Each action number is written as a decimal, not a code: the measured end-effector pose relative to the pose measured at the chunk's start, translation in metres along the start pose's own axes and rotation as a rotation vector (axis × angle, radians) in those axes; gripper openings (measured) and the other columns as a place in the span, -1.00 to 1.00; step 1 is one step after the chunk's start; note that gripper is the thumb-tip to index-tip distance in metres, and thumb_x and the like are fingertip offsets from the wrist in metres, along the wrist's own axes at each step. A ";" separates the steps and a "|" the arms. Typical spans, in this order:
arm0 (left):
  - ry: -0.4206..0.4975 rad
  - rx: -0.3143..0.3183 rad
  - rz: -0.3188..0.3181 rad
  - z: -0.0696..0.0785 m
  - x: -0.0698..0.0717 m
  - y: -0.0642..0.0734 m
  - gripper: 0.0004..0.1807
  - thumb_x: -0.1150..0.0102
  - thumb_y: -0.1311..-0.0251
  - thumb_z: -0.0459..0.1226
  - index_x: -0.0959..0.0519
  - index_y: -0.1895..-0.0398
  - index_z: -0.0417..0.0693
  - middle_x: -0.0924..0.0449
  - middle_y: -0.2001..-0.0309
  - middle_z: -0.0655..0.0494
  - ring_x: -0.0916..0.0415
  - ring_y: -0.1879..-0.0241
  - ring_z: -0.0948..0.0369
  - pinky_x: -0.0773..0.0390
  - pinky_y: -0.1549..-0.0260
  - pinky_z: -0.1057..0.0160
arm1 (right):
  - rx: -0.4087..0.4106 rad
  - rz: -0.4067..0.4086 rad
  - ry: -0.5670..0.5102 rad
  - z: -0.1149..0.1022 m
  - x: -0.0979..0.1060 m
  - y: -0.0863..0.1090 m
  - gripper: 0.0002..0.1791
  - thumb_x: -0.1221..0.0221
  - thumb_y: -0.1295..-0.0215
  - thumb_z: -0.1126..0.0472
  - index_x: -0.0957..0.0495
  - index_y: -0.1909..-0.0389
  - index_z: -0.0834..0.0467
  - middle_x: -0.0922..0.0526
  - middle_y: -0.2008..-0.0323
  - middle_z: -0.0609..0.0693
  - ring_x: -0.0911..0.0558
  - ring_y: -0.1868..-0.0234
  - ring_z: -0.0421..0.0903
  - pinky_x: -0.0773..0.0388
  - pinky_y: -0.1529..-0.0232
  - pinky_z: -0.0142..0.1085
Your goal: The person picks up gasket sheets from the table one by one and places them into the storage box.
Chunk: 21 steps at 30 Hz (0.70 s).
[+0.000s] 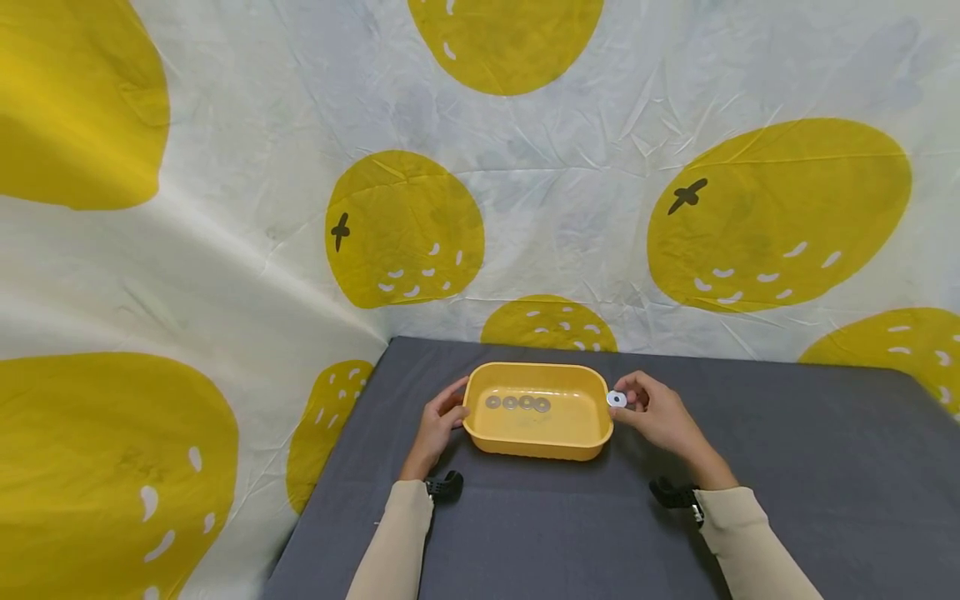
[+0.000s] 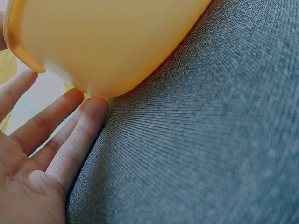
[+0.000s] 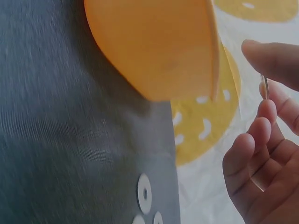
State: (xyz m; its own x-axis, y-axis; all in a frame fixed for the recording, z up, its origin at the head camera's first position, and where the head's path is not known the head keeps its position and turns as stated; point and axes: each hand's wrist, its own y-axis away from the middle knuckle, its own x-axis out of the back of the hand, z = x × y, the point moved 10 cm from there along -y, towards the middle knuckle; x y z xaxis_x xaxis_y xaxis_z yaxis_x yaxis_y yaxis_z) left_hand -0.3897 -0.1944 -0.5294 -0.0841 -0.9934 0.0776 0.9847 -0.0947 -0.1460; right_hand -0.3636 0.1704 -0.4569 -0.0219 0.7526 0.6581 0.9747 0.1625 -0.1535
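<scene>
My left hand (image 1: pixel 435 427) is at the left end of a yellow plastic basin (image 1: pixel 540 437); its extended fingers (image 2: pixel 77 135) touch the outer wall in the left wrist view. Beyond the basin's right end, my right hand (image 1: pixel 660 417) pinches a flat metal washer (image 1: pixel 617 399) between thumb and fingers, close beside the rim. The right wrist view catches that washer (image 3: pixel 266 87) edge-on. Several similar washers (image 1: pixel 527 402) lie in a row on the basin's floor.
More loose washers (image 3: pixel 145 193) lie on the dark grey tablecloth (image 1: pixel 540 533) near the table's edge in the right wrist view. A white curtain (image 1: pixel 570 225) printed with yellow fruit hangs behind and to the left of the table.
</scene>
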 end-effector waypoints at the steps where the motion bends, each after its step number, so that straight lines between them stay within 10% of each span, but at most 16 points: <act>1: -0.002 0.003 -0.005 0.000 0.000 0.000 -0.38 -0.10 -0.39 -0.41 -0.38 -0.51 0.05 -0.54 -0.25 -0.36 -0.52 -0.18 -0.32 -0.65 0.18 0.40 | 0.004 -0.001 -0.002 -0.002 -0.003 0.000 -0.63 -0.40 -0.26 0.13 -0.53 0.01 0.16 -0.49 0.27 0.06 -0.39 0.37 -0.10 -0.32 0.43 -0.34; 21: 0.001 0.024 -0.052 0.030 -0.005 0.012 -0.37 -0.10 -0.37 -0.43 -0.34 -0.52 -0.11 -0.52 -0.24 -0.45 -0.50 -0.17 -0.34 -0.65 0.15 0.35 | 0.116 -0.019 -0.051 -0.055 -0.035 -0.018 -0.71 -0.39 -0.27 0.22 -0.54 0.06 0.16 -0.51 0.27 0.11 -0.39 0.41 -0.06 -0.34 0.38 -0.31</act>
State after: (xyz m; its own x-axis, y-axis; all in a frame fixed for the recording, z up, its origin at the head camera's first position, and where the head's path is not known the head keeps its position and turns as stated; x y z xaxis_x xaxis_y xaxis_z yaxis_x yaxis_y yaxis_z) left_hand -0.3730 -0.1882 -0.5018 -0.1357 -0.9872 0.0837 0.9824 -0.1450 -0.1177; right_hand -0.3680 0.1065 -0.4364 -0.0546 0.7795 0.6240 0.9417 0.2479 -0.2273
